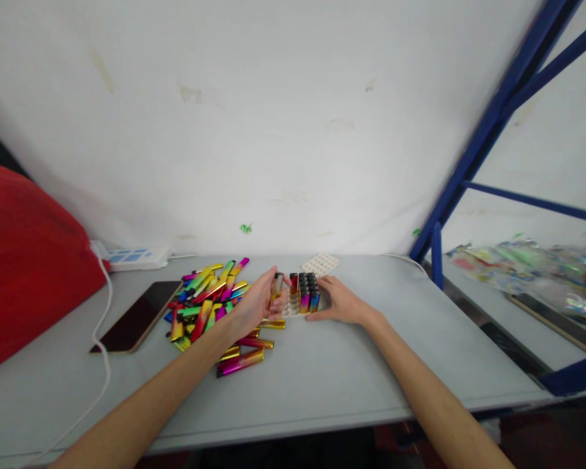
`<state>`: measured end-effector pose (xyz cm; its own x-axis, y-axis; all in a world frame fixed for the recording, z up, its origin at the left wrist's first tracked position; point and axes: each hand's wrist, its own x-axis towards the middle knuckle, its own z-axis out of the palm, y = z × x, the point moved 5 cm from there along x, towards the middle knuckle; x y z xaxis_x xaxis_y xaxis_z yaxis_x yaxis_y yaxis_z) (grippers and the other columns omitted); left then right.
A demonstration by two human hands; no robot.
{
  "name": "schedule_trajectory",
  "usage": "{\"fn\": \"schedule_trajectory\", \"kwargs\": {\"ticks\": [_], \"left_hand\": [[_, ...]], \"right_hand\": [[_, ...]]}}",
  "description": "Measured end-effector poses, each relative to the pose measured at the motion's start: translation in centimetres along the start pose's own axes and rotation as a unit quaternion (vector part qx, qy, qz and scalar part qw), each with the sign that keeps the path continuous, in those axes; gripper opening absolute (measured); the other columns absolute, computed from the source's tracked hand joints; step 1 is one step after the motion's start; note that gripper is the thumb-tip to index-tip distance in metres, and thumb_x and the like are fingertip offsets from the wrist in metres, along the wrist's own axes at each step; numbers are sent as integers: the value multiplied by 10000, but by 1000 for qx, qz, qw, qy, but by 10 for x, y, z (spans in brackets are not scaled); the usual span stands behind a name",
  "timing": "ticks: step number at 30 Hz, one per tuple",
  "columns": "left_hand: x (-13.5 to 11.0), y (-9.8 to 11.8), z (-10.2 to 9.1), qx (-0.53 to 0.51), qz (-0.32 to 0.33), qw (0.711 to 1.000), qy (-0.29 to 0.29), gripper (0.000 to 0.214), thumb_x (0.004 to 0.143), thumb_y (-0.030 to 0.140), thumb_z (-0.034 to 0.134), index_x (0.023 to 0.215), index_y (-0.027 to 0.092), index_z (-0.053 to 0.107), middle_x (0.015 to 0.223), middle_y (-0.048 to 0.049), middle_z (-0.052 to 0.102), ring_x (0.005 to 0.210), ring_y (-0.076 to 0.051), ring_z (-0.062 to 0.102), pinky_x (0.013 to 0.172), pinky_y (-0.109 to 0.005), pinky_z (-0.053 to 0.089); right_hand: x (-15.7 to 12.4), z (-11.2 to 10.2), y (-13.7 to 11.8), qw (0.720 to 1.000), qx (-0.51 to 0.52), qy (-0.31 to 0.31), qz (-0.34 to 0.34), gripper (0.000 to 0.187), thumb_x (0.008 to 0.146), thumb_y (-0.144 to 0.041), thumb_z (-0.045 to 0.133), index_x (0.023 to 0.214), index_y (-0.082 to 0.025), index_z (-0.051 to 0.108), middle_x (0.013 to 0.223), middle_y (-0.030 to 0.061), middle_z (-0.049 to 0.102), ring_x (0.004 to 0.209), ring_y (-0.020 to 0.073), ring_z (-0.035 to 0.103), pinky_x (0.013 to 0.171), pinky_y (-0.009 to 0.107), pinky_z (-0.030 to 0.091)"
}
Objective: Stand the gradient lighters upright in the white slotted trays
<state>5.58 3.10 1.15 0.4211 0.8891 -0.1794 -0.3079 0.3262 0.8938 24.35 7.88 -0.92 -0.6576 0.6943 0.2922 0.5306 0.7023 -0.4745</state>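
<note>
A small workshop, as indicated by the pile of metallic-coloured lighters [202,316] beside a moulded white tray [291,307] with others standing upright in it, a plain grey surface [371,384] along a scuffed wall [273,130], a blue metal frame [469,156], and clear-bagged goods [527,270] on an adjoining surface [537,342].

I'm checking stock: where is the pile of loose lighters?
In the head view, the loose lighters lie left of centre on the table, mostly between the phone and the left hand.

Behind the grey table [351,378], a white wall [293,143] bearing some pale brown marks [190,94]; at right, a blue metal frame [487,137] standing beside.
</note>
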Motion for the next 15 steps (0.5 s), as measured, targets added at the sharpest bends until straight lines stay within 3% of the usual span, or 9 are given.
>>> {"fn": "schedule_trajectory", "kwargs": {"ticks": [4,9,15], "left_hand": [[3,-1,-6,-6,-2,1000,25,434,933,523,433,655,190,428,537,78,198,409,-66,183,385,-159,185],[4,-2,-8,14,14,1000,12,434,888,530,422,603,204,391,518,86,138,406,-66,98,368,-158,127],[1,-3,-7,53,30,997,45,414,858,504,414,564,215,372,483,85,116,398,-71,68,348,-158,100]], "right_hand": [[-1,-1,0,1000,4,-2,-1,780,703,-637,824,1288,-171,600,1195,120,603,1103,285,561,1009,437,463],[-1,0,0,1000,-1,-6,-3,813,711,-626,823,1339,-172,577,1194,124,603,1105,289,560,1013,442,458],[0,2,4,1000,3,-3,-1,842,690,-646,827,1337,-170,575,1221,130,593,1131,293,557,1028,443,453]]}}
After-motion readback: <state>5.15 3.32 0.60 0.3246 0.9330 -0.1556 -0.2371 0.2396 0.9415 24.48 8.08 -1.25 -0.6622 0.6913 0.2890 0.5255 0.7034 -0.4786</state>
